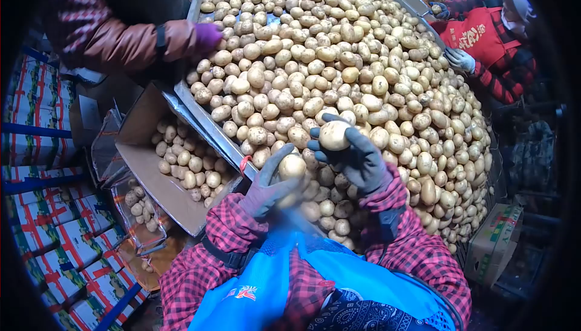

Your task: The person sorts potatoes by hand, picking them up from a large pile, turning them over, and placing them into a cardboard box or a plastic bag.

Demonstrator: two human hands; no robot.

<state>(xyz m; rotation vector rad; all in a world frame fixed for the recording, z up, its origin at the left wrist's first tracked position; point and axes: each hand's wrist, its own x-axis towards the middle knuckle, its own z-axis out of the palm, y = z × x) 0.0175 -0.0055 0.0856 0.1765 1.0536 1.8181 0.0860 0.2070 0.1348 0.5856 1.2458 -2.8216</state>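
Note:
Both my hands wear grey gloves and hover over the near edge of a large heap of potatoes [339, 65]. My left hand [272, 184] is closed around a pale potato [292, 166], which shows between its thumb and fingers. To its right, my right hand [357, 155] grips a larger potato [334, 135] between thumb and fingers. Just under my left hand the potatoes look blurred. The heap lies on a metal-edged table [209, 126].
An open cardboard box [142, 173] partly filled with potatoes stands at the left. A co-worker's sleeve [130, 43] reaches in from the upper left. Another person in a red apron [478, 37] is at the upper right. Stacked cartons [69, 243] line the far left.

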